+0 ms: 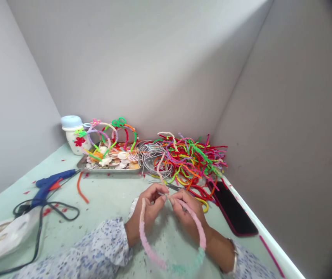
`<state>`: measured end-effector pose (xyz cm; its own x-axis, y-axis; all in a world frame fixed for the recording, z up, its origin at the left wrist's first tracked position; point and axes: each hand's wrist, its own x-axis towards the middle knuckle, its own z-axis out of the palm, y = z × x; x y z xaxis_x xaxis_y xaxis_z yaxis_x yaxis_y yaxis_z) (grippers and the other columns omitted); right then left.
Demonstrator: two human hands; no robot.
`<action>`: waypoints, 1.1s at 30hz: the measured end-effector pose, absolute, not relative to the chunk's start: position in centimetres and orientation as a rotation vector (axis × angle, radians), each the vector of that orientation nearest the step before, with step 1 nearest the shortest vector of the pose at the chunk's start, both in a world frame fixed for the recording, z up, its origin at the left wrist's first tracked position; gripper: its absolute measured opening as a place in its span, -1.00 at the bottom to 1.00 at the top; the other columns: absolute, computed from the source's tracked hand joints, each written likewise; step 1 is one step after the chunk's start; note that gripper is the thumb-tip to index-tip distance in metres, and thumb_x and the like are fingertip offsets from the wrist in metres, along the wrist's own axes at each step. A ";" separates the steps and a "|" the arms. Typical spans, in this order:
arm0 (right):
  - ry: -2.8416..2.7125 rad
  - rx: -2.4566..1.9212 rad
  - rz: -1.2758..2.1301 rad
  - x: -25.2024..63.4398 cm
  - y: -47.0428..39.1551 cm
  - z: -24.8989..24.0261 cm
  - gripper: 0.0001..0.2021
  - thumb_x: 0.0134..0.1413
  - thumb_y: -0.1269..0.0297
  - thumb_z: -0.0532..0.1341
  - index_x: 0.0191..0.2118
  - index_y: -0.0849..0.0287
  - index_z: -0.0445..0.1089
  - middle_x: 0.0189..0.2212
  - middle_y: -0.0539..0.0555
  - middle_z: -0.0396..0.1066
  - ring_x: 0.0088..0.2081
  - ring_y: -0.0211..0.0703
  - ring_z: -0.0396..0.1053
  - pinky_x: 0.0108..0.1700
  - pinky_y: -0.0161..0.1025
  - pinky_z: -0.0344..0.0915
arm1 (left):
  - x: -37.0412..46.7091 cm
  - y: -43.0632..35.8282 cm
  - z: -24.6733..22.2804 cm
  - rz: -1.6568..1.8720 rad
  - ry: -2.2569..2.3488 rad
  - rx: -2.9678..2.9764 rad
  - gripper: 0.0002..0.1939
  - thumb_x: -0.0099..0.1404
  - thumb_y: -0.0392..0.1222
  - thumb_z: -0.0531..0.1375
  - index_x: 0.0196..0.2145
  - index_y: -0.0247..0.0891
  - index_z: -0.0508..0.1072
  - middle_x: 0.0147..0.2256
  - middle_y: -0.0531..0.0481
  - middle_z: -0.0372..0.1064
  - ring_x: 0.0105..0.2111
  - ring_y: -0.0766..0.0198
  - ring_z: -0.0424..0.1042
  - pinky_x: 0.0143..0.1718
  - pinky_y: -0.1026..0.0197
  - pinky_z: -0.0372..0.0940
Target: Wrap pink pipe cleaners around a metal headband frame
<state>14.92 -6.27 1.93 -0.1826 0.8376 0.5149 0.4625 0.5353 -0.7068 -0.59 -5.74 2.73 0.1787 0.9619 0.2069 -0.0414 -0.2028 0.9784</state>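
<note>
A hoop-shaped headband [142, 236], wrapped in pink, mint and cream fuzzy pipe cleaner, hangs in front of my hands with its curve toward me. My right hand [187, 211] is closed round one end of it. Thumb and fingers of my left hand [151, 207] pinch at that same end, where a pale peach pipe cleaner [160, 168] sticks up and away from me. The fingertips of both hands nearly meet there, hiding the exact join. The headband's other, cream end stands free by my left hand.
A metal tray [110, 170] of shells and finished headbands sits behind, beside a white jar [74, 139]. Wire coils [151, 155] and a pipe cleaner heap [195, 155] lie right of it. A blue glue gun [45, 188] with cord lies left, a phone [236, 213] right.
</note>
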 end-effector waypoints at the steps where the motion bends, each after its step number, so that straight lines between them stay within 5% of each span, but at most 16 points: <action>1: -1.824 -1.069 0.497 14.9 -6.2 1.8 -0.89 0.12 0.33 0.10 -0.38 0.12 0.35 -0.51 0.00 0.30 -0.47 -0.20 0.29 -0.38 -0.27 0.21 | -0.6 -5.7 2.7 1.219 0.984 1.462 -0.89 0.20 -0.25 0.12 -0.29 -0.25 0.38 -0.39 0.03 0.31 -0.43 0.33 0.24 -0.41 0.32 0.14; 33: -1.790 -1.109 0.451 15.1 -5.6 1.2 -0.89 0.12 0.33 0.12 -0.39 0.18 0.35 -0.52 -0.01 0.27 -0.48 -0.25 0.28 -0.40 -0.31 0.20 | -0.8 -4.6 2.7 1.147 1.029 1.732 -0.80 0.30 -0.13 0.06 -0.32 -0.27 0.43 -0.36 -0.02 0.32 -0.33 0.26 0.30 -0.27 0.24 0.17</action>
